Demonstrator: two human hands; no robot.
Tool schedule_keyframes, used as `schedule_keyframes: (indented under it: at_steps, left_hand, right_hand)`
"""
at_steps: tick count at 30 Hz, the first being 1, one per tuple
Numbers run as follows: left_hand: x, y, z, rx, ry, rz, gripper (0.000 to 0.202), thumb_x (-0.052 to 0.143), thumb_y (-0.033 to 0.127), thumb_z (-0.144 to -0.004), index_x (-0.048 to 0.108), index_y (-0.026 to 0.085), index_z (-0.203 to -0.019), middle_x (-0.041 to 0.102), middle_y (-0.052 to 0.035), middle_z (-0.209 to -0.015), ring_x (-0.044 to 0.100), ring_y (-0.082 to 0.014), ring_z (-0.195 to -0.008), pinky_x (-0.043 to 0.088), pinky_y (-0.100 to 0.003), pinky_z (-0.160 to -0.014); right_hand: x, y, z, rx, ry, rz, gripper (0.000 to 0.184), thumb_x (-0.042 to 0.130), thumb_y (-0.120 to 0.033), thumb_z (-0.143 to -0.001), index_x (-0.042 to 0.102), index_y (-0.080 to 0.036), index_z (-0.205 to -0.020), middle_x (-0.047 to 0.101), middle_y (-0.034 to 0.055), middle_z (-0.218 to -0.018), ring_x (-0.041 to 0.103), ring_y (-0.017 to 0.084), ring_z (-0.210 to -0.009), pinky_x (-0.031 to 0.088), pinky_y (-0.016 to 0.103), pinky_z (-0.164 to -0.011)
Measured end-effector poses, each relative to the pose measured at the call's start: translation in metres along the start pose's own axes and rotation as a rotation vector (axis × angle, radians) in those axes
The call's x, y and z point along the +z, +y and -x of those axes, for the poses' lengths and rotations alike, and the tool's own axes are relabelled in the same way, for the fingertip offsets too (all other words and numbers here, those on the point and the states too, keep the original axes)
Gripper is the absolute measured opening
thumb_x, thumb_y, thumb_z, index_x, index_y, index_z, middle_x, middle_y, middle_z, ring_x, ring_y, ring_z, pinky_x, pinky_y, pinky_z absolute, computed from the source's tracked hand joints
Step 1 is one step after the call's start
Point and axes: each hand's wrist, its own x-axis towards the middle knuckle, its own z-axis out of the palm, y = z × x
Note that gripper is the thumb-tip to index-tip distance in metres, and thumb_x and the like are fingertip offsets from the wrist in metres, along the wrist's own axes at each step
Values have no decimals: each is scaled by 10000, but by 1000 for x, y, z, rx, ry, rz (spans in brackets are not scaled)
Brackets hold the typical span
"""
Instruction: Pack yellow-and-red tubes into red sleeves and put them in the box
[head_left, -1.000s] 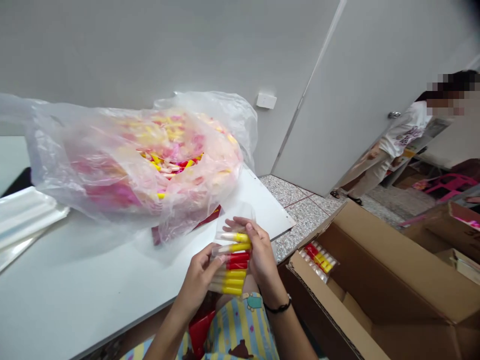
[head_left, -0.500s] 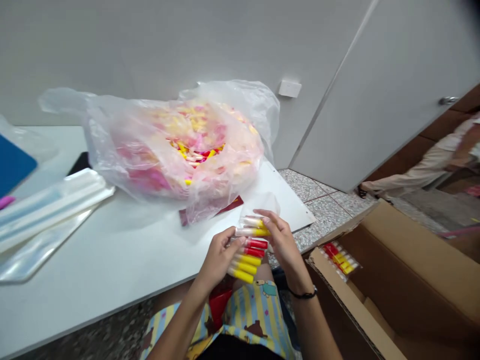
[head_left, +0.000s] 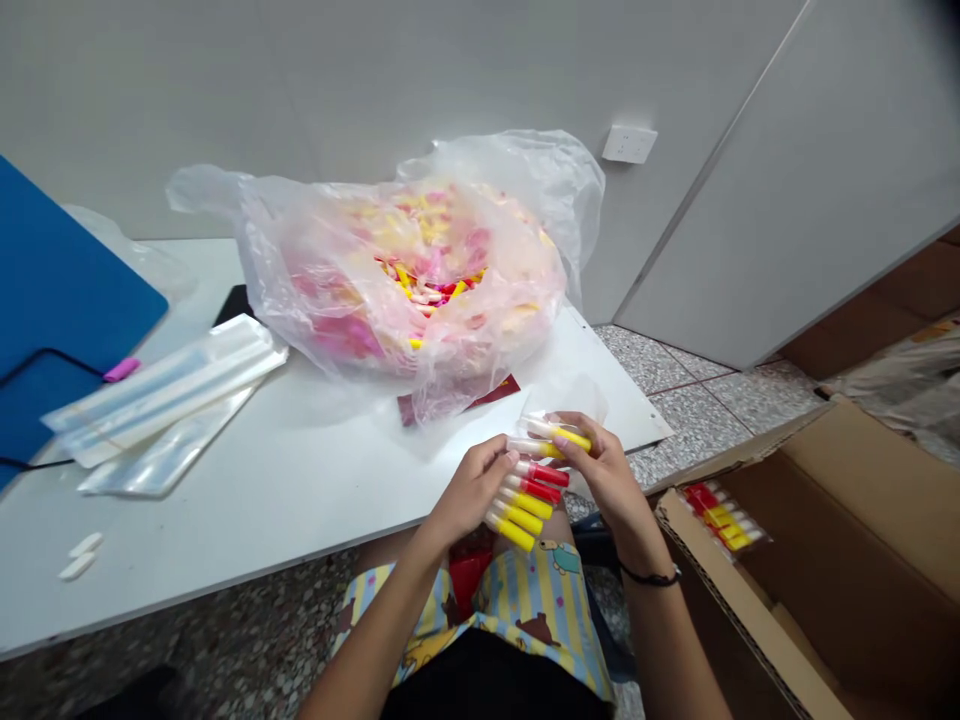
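Observation:
My left hand [head_left: 474,487] is closed around a row of red and yellow marker-like tubes [head_left: 531,505] with whitish ends, fanned out side by side over my lap. My right hand [head_left: 604,468] pinches a few more yellow tubes [head_left: 571,436], whose pale ends reach toward my left fingertips. Clear plastic film [head_left: 574,398] shows around the tubes near my right fingers; whether it wraps all of them I cannot tell. Beyond my hands, a large translucent bag [head_left: 337,270] lies torn open on the white table [head_left: 315,450], full of loose red, yellow and pink pieces.
To the right stands an open cardboard box [head_left: 847,480] with a clear pack of red and yellow tubes [head_left: 724,518] by its near wall. Flat clear plastic sleeves [head_left: 172,390], a blue board [head_left: 67,310] and two small white pieces [head_left: 82,555] are at the left. A dark red strip [head_left: 495,392] lies under the bag.
The view has swung left, so table, bag and box appear farther right. The yellow tubes in my right hand have shifted slightly. My left hand keeps its hold.

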Motion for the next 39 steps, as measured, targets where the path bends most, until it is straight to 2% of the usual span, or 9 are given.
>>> schedule_keyframes:
  at_steps: [6,11,15,19,24,28,30,34,39]
  left_hand:
    - [4,-4,0,2,77,-36,255,453,359,-861,506,138,-746,459,14,-652,419,-111,-603,325,-210,-562]
    - [10,-11,1,15,153,-124,276,435,325,-866,379,156,-655,377,32,-598,368,-94,-563,282,-208,-534]
    - [15,-10,3,64,224,-257,362,391,354,-915,363,151,-617,347,32,-562,342,-90,-545,257,-220,-534]
    - [17,-3,4,116,190,-279,391,408,349,-915,401,141,-584,376,24,-556,350,-91,-547,264,-222,-541]
    - [18,-1,0,68,105,-120,325,418,355,-905,591,126,-752,518,3,-653,463,-119,-618,345,-212,-588]
    - [18,-6,-4,62,263,-78,307,444,356,-890,540,132,-704,461,19,-613,421,-106,-578,327,-201,-543]
    - [15,-8,-5,66,310,-113,299,435,352,-900,540,137,-721,476,19,-629,434,-106,-587,335,-198,-548]
    - [7,-10,-3,72,285,-296,256,417,339,-925,577,157,-840,559,12,-715,508,-121,-653,379,-212,-633]
    - [15,-13,-1,176,332,-474,340,472,330,-903,514,167,-1198,604,-57,-999,568,-184,-909,417,-280,-853]
  right_hand:
    - [-2,2,0,3,23,-21,510,575,-540,-786,609,-122,-1077,601,74,-1084,600,120,-922,519,157,-711]
    - [-4,5,-1,-8,69,-40,505,564,-559,-789,652,-108,-999,619,71,-1034,592,102,-804,512,168,-652]
    - [0,5,0,-22,202,-65,524,550,-582,-789,670,-92,-930,643,79,-902,605,101,-751,500,166,-645]
    - [3,3,1,-71,347,-102,529,528,-597,-798,650,-86,-854,643,80,-844,606,104,-738,504,183,-659]
    - [10,0,6,-67,278,-137,488,494,-562,-832,631,-101,-914,635,75,-976,619,118,-850,517,197,-756]
    - [20,0,12,-63,189,-46,488,458,-560,-859,623,-129,-1019,613,50,-1064,601,95,-916,496,156,-805]
    - [21,2,13,-43,119,-5,488,477,-561,-853,616,-146,-1070,603,38,-1095,592,94,-963,483,150,-855]
    - [11,8,8,69,21,-64,558,473,-612,-837,622,-155,-1120,582,49,-1159,581,130,-1057,484,206,-932]
    - [14,-8,3,35,79,-311,612,526,-613,-798,599,-134,-1173,547,87,-1220,573,175,-1107,486,302,-987]
